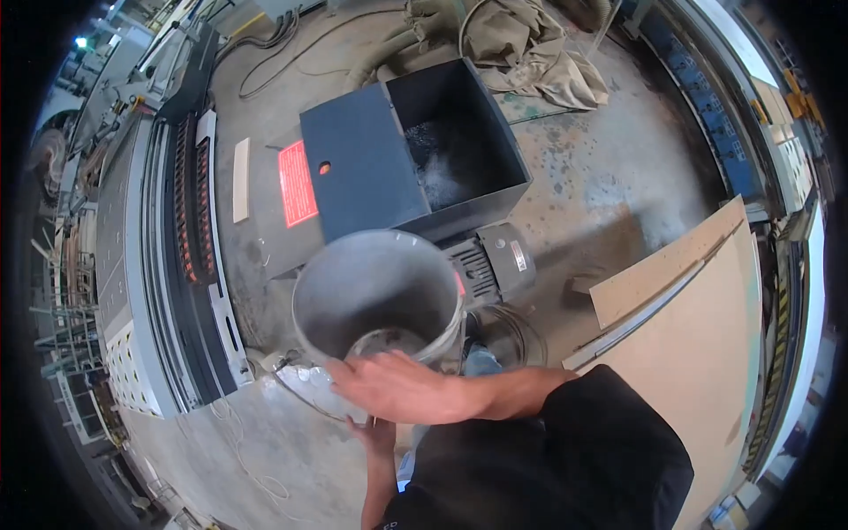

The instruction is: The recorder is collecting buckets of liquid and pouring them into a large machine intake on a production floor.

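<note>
A large pale grey bucket point(375, 281) hangs in front of me, its open mouth facing up. A round shape shows at its bottom, too dim to make out. My right hand point(397, 387) reaches across from the right and is closed over the near rim. Lower down, my left hand point(374, 433) is partly hidden behind the right one. The bucket's thin wire handle point(309, 402) curves from its left side to the left hand's fingers. Just beyond the bucket stands a dark blue-grey metal box point(367, 163); its uncovered right part holds some loose greyish material.
A motor point(503, 263) sits beside the box, with coiled cable point(512, 336) near my feet. Large boards point(680, 336) lean at the right. Machine rails point(190, 238) run along the left. A crumpled tan cloth point(539, 53) and hoses point(389, 53) lie at the back.
</note>
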Demonstrator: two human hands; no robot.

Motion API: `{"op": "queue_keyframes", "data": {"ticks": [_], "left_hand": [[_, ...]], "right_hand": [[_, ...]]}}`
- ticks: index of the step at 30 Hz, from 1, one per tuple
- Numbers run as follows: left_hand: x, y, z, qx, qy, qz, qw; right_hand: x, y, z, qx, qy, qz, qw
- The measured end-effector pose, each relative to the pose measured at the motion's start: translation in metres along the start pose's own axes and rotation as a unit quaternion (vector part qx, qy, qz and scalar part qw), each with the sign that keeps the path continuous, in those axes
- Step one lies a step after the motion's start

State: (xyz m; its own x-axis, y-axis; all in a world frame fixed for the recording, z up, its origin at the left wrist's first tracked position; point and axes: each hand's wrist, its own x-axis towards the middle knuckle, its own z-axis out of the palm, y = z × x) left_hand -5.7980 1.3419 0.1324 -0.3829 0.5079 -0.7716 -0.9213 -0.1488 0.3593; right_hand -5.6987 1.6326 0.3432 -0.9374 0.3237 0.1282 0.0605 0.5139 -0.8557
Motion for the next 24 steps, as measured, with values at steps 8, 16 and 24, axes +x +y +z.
{"op": "queue_keyframes", "data": {"ticks": [8,16,24], "left_hand": [[-0.089,0.014,-0.198,0.146,0.076,0.302,0.939],[-0.124,-0.043,-0.39,-0.153,0.241,0.109,0.952],[-0.139,-0.189,-0.606,-0.051,0.618,0.037,0.784]], "right_hand": [[0.033,-0.09,0.088,0.204,-0.129,-0.021,0.97],[0.029,-0.194,0.256,0.166,-0.224,-0.064,0.958],[0.009,-0.184,0.454,-0.015,-0.198,0.034,0.98]]}}
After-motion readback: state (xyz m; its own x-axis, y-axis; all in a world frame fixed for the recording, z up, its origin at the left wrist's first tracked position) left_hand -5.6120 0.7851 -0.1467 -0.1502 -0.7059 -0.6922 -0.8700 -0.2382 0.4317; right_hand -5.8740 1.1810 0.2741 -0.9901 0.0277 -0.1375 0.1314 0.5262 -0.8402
